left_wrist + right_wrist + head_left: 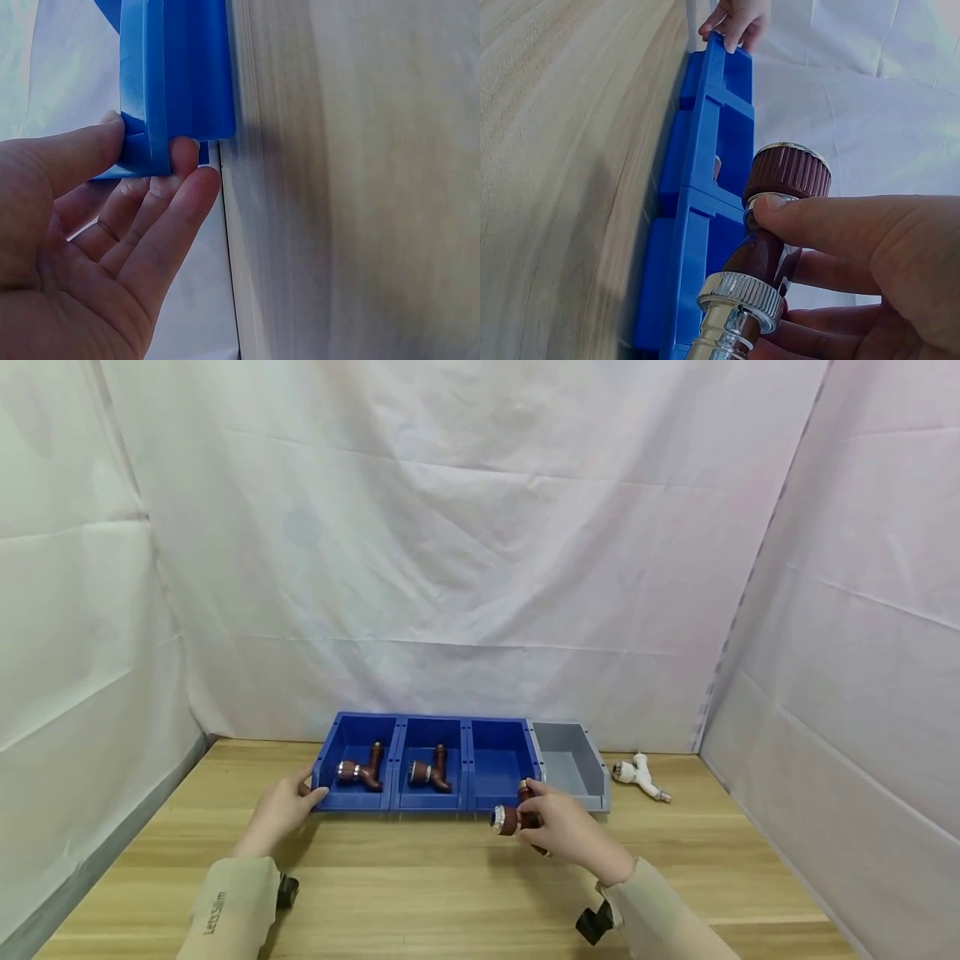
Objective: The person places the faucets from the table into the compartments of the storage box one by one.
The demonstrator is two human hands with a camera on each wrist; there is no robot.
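Note:
My left hand (281,810) grips the front left corner of the leftmost blue bin (199,67), thumb on one side of its rim and fingers on the other. In my right hand (566,828) is a dark brown tap (787,171) with a ribbed knob and chrome collar, pinched between thumb and fingers. That hand is in front of the third blue bin (498,760), whose inside is bare. One brown tap (367,774) lies in the leftmost bin, and another brown tap (435,775) in the second blue bin (431,731).
A grey bin (570,768) ends the row on the right. Beside it, a white tap (641,774) lies on the wooden table (405,885). White cloth (465,568) hangs behind the bins and along both sides.

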